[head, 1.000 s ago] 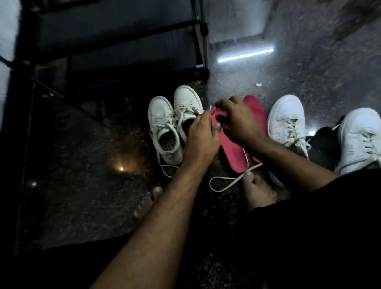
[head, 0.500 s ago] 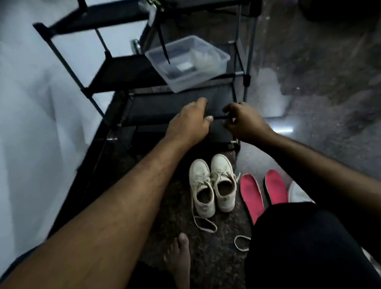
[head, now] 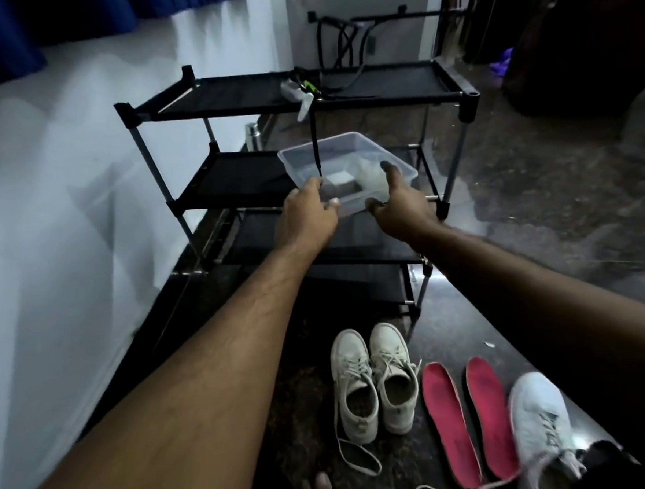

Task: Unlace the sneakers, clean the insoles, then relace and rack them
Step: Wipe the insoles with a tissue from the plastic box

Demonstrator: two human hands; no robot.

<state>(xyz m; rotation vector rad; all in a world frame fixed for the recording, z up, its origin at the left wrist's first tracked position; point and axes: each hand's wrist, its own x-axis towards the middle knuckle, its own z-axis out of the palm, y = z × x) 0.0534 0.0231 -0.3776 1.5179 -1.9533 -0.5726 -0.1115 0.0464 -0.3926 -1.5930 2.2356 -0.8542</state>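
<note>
Head view: both hands stretched toward a clear plastic tub on the middle shelf of a black shoe rack, at about 12 o'clock; left hand at the tub's near left corner, fingers loosely bent against its wall, thumb tip at the front edge; right hand at the near right side, fingers spread, index tip at the rim, thumb under the front wall; cannot tell whether either fully grips. Inside the tub, a small pale block and something whitish, too blurred to name. Down at 6 o'clock on the dark speckled floor, a cream pair of sneakers side by side, toes toward the rack, one lace trailing; just right of them, at 5 o'clock, two red insoles lying flat, close together, well apart from the fingers; beside those a white sneaker with a loose lace across the floor. White wall at 9 o'clock; blue curtain at 11 o'clock; bare toes at the lower edge.
</note>
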